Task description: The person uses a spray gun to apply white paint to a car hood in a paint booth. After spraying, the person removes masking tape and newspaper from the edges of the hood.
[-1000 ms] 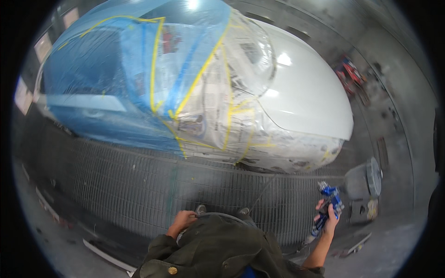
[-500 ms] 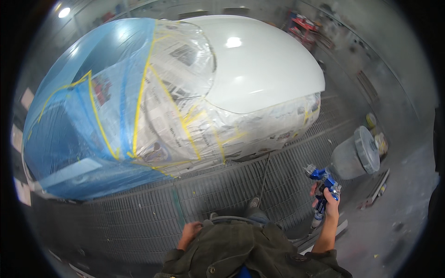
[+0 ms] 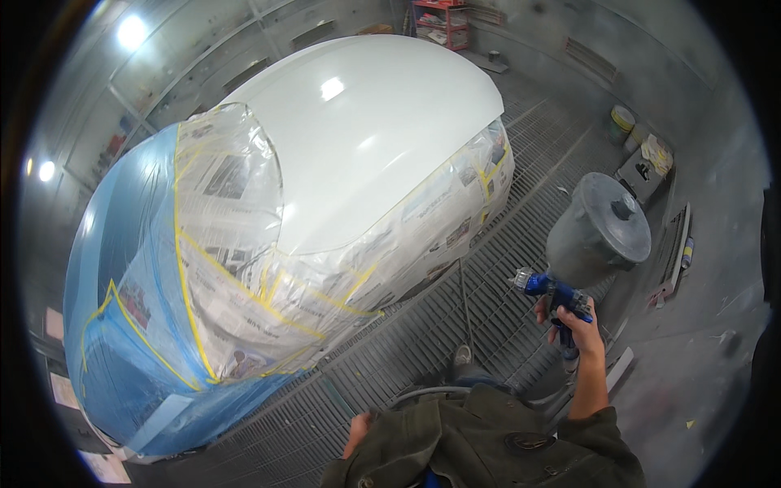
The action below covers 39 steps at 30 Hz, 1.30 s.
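My right hand (image 3: 579,325) is closed on a blue spray gun (image 3: 543,286) with a silver nozzle and a big grey lidded cup (image 3: 586,232) on top; a hose runs from its handle. My left hand (image 3: 358,431) is low by my dark jacket, near a grey hose (image 3: 427,392), its fingers mostly hidden. Ahead and left is a car, its white panel (image 3: 374,106) bare and shiny, the rest wrapped in blue plastic sheeting (image 3: 122,228) and newspaper masking (image 3: 236,301) with yellow tape.
Metal grating (image 3: 423,342) forms the floor. At the right are tins (image 3: 621,124), a cluttered box (image 3: 643,171) and metal strips (image 3: 671,252) beside the booth wall. A red shelf (image 3: 439,23) stands at the back. Lights shine on the upper left wall.
My view has swung right and along the car, bringing more of the white panel and far wall into sight. My right hand has raised the spray gun; my left hand shows less.
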Available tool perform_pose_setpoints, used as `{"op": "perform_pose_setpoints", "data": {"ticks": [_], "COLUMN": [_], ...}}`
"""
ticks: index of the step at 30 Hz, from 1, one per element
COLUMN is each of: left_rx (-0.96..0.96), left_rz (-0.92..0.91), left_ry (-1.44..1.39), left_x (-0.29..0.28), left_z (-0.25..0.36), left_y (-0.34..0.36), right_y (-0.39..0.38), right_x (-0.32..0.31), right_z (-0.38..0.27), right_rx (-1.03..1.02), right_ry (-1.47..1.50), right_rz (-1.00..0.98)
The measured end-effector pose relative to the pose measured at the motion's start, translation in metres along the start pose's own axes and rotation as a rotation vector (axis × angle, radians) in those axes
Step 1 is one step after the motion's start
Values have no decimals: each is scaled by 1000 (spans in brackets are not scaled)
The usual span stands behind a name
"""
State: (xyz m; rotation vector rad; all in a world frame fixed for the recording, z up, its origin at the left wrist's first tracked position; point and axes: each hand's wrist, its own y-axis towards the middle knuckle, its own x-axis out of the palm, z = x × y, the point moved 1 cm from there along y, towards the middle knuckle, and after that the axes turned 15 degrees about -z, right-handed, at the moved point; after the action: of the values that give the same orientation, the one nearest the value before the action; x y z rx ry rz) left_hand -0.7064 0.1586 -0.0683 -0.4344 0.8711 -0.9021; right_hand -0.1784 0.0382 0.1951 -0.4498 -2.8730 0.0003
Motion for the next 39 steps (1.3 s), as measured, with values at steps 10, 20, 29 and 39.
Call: {"op": "perform_pose_setpoints", "data": {"ticks": [10, 20, 29, 39], "left_rx": [-122, -126, -24, -16], "left_rz": [-209, -289, -137, 150], "left_ry": [-9, -47, -30, -58], "left_x": [-2, -37, 55, 156], "left_z": [27, 160, 195, 292], "left_y": [62, 120, 173, 143], "right_y": [35, 57, 112, 170], "right_x": [-55, -116, -250, -396], "right_z": [-8, -13, -54, -98], "right_rx": [70, 73, 24, -36], "right_ry": [50, -49, -94, -238], "right_rz": [61, 158, 102, 275]}}
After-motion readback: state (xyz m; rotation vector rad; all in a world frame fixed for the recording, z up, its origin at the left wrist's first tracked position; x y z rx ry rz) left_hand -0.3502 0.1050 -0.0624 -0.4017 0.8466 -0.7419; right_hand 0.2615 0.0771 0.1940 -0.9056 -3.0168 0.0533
